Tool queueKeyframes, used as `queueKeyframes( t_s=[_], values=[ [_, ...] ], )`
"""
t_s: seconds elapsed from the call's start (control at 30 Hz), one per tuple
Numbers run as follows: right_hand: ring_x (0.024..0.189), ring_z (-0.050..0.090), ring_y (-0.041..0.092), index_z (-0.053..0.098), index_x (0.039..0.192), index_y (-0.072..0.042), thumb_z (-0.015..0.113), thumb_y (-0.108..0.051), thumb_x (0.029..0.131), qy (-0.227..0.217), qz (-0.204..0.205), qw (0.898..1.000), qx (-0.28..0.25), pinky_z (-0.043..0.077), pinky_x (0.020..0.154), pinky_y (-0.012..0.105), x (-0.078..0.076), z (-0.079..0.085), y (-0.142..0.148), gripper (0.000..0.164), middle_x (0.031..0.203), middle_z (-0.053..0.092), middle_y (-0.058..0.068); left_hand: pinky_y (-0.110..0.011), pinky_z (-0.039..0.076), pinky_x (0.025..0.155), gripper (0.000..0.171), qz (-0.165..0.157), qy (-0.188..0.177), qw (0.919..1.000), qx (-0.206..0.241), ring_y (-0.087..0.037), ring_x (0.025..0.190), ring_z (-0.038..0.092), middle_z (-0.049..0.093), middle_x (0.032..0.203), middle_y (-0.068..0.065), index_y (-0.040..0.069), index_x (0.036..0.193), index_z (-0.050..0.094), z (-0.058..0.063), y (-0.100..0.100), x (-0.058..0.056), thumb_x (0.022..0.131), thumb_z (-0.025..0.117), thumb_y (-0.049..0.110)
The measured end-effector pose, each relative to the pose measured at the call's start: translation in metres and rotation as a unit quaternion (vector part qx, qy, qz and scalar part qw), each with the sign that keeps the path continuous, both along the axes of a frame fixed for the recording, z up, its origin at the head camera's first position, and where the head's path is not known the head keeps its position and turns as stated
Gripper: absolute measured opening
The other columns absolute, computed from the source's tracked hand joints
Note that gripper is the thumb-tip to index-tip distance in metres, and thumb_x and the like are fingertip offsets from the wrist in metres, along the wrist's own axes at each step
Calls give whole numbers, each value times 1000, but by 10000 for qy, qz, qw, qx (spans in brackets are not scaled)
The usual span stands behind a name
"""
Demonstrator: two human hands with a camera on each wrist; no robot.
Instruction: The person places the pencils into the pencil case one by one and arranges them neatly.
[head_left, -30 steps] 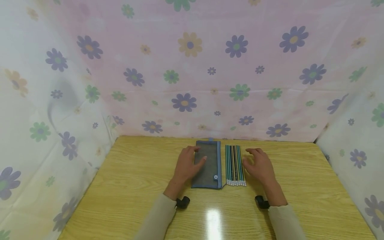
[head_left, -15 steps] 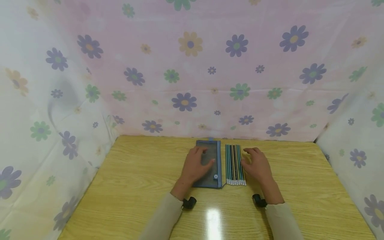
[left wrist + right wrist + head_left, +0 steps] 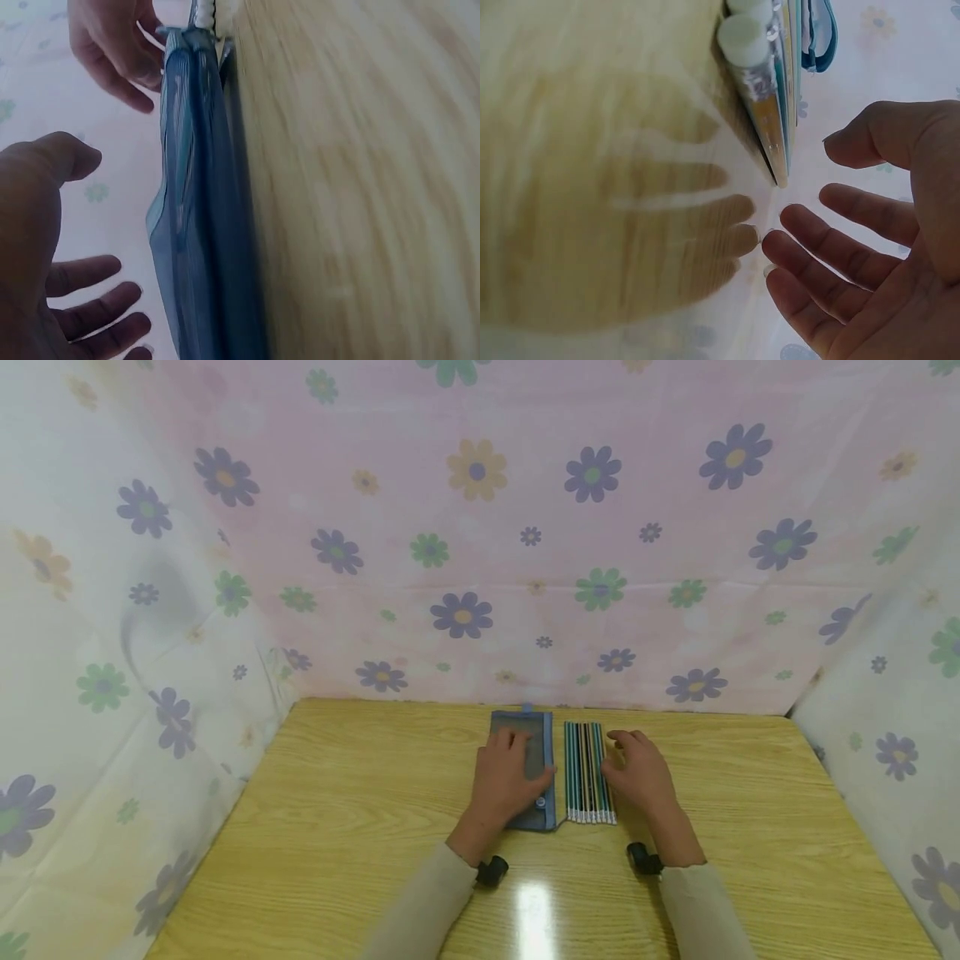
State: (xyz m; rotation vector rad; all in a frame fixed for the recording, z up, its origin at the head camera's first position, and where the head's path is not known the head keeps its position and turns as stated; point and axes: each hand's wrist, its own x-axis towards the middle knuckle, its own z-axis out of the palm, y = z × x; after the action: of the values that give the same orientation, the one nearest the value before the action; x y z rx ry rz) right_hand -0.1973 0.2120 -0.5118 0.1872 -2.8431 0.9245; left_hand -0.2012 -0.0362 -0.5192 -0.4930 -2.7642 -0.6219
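Left hand (image 3: 506, 783), fingers spread, empty, above blue mesh zip pouch (image 3: 536, 758); right hand (image 3: 642, 777), fingers loosely spread, empty, near eraser-tipped pencils (image 3: 582, 772), rowed just right of pouch. Risk: an inward right-hand nudge would likely scatter the seemingly unbound row.

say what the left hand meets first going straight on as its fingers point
The left hand would likely meet the mesh pouch first: the left wrist view shows it straight ahead, though the depth of the gap is unclear.
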Motion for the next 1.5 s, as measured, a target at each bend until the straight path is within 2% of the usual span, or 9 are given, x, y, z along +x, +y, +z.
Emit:
queueKeyframes(
  t_s=[0.17, 0.23, 0.37, 0.53, 0.77, 0.9, 1.27, 1.4, 1.5],
  values=[
    [107, 64, 46, 60, 138, 9, 66, -12, 94, -187, -56, 9998, 58, 54, 88, 61, -2, 0, -1, 49, 123, 64, 30, -55, 51, 97, 69, 350, 45, 9980, -522, -32, 125, 56, 59, 132, -12, 9, 139, 63, 3, 12, 6, 94, 73, 60],
    [107, 64, 46, 61, 138, 9, 67, -13, 94, -298, -112, 9995, 90, 54, 88, 60, -3, 0, -1, 49, 123, 63, 29, -58, 49, 99, 71, 467, -49, 9964, -701, -34, 127, 56, 58, 135, -12, 10, 141, 62, 4, 17, 7, 94, 72, 62],
    [107, 64, 46, 61, 136, 9, 69, -13, 94, -454, -188, 9987, 122, 54, 89, 60, -5, 1, -3, 48, 122, 63, 30, -64, 46, 100, 72, 684, -223, 9943, -791, -36, 129, 55, 58, 136, -14, 12, 143, 61, 7, 24, 10, 94, 72, 63],
    [109, 64, 46, 63, 133, 10, 69, -13, 94, -530, -261, 9981, 151, 54, 92, 60, -6, 1, -6, 46, 124, 64, 31, -67, 45, 97, 70, 823, -242, 9942, -642, -38, 128, 53, 57, 134, -16, 10, 138, 62, 2, 29, 10, 92, 75, 61],
    [110, 64, 48, 65, 130, 11, 70, -13, 94, -513, -222, 9983, 138, 53, 93, 62, -3, 3, -10, 43, 124, 64, 31, -49, 53, 84, 66, 818, -136, 9943, -669, -31, 112, 54, 57, 125, -15, 9, 130, 63, -8, 36, 7, 90, 77, 60],
    [108, 64, 47, 66, 130, 11, 70, -13, 95, -483, -209, 9984, 183, 54, 93, 61, -4, 2, -10, 43, 120, 65, 30, -45, 52, 80, 64, 848, -214, 9944, -597, -29, 106, 53, 56, 119, -14, 7, 130, 63, -8, 39, 7, 90, 79, 55],
    [103, 65, 44, 67, 128, 11, 70, -12, 95, -531, -203, 9982, 184, 55, 89, 59, -5, 1, -6, 40, 120, 65, 29, -42, 57, 81, 58, 830, -433, 9956, 23, -29, 104, 56, 55, 118, -16, 1, 131, 62, -9, 40, 5, 91, 84, 36],
    [95, 66, 40, 67, 126, 11, 70, -14, 97, -626, -226, 9977, 127, 56, 84, 57, -3, 2, -6, 38, 114, 67, 27, -43, 56, 83, 59, 854, -450, 9953, 5, -29, 105, 54, 55, 118, -16, 2, 130, 62, -10, 40, 6, 89, 86, 38],
    [89, 67, 36, 68, 124, 11, 69, -14, 98, -673, -247, 9974, 86, 57, 80, 55, -3, 1, -5, 37, 108, 67, 25, -46, 55, 82, 61, 940, -288, 9951, -92, -30, 103, 52, 55, 116, -16, 4, 126, 64, -10, 40, 7, 86, 88, 43]
  ],
)
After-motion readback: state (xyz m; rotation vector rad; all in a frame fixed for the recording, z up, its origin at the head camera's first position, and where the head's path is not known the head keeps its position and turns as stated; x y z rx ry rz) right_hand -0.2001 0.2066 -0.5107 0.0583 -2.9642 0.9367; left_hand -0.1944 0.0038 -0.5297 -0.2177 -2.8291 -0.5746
